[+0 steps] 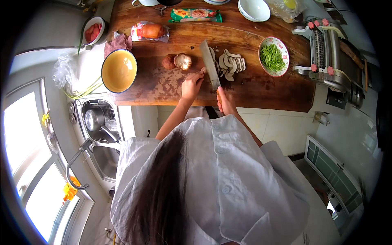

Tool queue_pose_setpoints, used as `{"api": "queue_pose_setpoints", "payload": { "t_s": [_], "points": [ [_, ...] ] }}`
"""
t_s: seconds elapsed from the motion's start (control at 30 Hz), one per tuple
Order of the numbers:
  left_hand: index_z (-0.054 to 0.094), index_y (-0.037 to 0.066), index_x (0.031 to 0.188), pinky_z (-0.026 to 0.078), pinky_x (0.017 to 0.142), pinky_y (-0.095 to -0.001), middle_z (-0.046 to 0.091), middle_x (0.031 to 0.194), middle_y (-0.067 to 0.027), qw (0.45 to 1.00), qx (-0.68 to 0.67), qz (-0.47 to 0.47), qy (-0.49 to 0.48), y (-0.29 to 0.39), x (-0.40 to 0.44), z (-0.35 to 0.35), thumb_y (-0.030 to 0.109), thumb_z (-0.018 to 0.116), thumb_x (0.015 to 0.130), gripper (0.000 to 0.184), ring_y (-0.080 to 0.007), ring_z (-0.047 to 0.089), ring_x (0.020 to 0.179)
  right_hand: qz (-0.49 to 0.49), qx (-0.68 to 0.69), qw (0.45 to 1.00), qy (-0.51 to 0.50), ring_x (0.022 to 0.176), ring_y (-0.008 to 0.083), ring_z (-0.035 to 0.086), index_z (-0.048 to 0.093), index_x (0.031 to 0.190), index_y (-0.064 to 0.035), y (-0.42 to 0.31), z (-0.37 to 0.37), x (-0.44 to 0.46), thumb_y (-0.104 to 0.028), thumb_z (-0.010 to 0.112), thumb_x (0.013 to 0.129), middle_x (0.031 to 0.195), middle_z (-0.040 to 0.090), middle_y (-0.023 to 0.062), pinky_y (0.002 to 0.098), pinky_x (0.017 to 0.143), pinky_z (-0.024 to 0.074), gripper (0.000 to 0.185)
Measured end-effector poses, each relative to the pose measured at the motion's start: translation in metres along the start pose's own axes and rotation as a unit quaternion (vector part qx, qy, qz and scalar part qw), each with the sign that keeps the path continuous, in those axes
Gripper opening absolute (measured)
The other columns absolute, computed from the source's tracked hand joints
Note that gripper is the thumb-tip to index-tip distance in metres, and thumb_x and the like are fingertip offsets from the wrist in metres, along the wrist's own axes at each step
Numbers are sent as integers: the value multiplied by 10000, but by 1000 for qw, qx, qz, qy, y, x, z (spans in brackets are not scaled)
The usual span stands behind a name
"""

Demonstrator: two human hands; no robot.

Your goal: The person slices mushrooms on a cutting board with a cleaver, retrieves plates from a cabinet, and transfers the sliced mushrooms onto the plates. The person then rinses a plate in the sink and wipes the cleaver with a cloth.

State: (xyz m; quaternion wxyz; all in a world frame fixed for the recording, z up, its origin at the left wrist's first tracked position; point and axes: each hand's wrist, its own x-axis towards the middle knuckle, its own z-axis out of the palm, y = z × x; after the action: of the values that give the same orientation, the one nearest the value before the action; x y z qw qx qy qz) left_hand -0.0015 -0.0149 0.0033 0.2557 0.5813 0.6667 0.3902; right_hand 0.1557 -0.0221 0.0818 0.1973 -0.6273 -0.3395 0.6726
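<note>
My right hand (226,101) is wrapped round the handle of a cleaver (209,64), its broad blade pointing away from me over the wooden worktop (159,87). On the blade's left side, my left hand (192,85) has its fingertips closed on a small piece of mushroom (203,70), partly hidden by the fingers. Sliced mushrooms (231,63) lie in a loose pile right of the blade. Two whole mushrooms sit beyond my left hand: a brown cap (168,62) and one showing its pale underside (183,61).
A yellow enamel bowl (119,71) stands at the left edge, a bowl of chopped greens (273,56) at the right. Farther back lie a packaged sausage (151,31), a green packet (196,15) and a white bowl (254,10). A pasta machine (326,55) stands far right, the sink (105,161) lower left.
</note>
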Motion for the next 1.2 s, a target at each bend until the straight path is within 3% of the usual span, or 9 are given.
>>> {"api": "queue_pose_setpoints", "payload": {
  "t_s": [0.17, 0.27, 0.33, 0.43, 0.47, 0.5, 0.6, 0.7, 1.2],
  "points": [
    [627, 46, 843, 482, 690, -320, 632, 882, -86, 1000, 5, -2, -5, 1, 1, 0, 69, 640, 708, 137, -263, 600, 811, -57, -104, 993, 26, 367, 60, 355, 435, 607, -64, 8, -1, 1, -437, 437, 883, 487, 383, -5, 234, 333, 270, 464],
    [631, 53, 845, 483, 688, -317, 633, 884, -77, 1000, 17, -2, -8, 0, 0, 0, 78, 637, 714, 134, -257, 601, 811, -151, -197, 967, 59, 420, 182, 475, 501, 653, -11, 25, 2, 2, -403, 459, 878, 536, 500, 84, 310, 420, 357, 454],
    [634, 57, 847, 484, 687, -314, 633, 885, -72, 1000, 26, -8, -13, 1, 0, 2, 82, 635, 717, 132, -252, 601, 809, -212, -268, 932, 122, 592, 339, 554, 554, 771, 15, 30, 9, 2, -367, 483, 869, 655, 571, 182, 377, 554, 411, 401],
    [638, 63, 851, 485, 686, -309, 633, 886, -62, 999, 41, -17, -20, 2, 0, 1, 89, 630, 723, 131, -239, 601, 815, -179, -249, 945, 110, 779, 431, 517, 567, 864, 12, 33, 15, 12, -352, 497, 858, 772, 556, 241, 424, 663, 413, 370],
    [638, 63, 851, 485, 684, -308, 631, 889, -58, 999, 35, 3, -10, 1, 1, 1, 88, 629, 724, 129, -235, 600, 817, -278, -274, 910, 142, 577, 332, 557, 554, 756, 7, 36, 18, 20, -363, 477, 875, 641, 573, 178, 365, 519, 419, 396],
    [638, 62, 850, 485, 682, -307, 629, 892, -54, 999, 28, 24, -2, 1, 0, 1, 88, 628, 725, 128, -230, 598, 820, -276, -273, 911, 141, 577, 332, 557, 554, 756, 7, 33, 18, 28, -363, 477, 875, 641, 573, 178, 365, 519, 419, 396],
    [624, 75, 799, 488, 632, -305, 614, 875, -13, 998, 31, 44, 14, 4, 3, 0, 82, 616, 724, 76, -219, 588, 780, -112, 7, 993, 47, 345, 40, 332, 426, 623, -96, 12, 20, 41, -402, 416, 903, 475, 373, -36, 198, 308, 257, 415],
    [626, 71, 785, 484, 629, -304, 604, 870, -10, 998, 28, 61, 19, 2, 4, 0, 82, 619, 722, 64, -217, 579, 771, -68, 67, 995, 21, 345, 59, 335, 438, 663, -83, -1, 11, 30, -434, 407, 896, 465, 363, -18, 212, 312, 269, 423],
    [625, 66, 763, 472, 614, -303, 597, 824, -14, 999, 39, 29, 24, 0, 3, 3, 86, 633, 714, 53, -217, 572, 748, -25, -60, 998, 3, 367, 54, 354, 425, 630, -86, -2, 2, -2, -435, 422, 889, 499, 371, -21, 217, 313, 262, 435]
  ]
}}
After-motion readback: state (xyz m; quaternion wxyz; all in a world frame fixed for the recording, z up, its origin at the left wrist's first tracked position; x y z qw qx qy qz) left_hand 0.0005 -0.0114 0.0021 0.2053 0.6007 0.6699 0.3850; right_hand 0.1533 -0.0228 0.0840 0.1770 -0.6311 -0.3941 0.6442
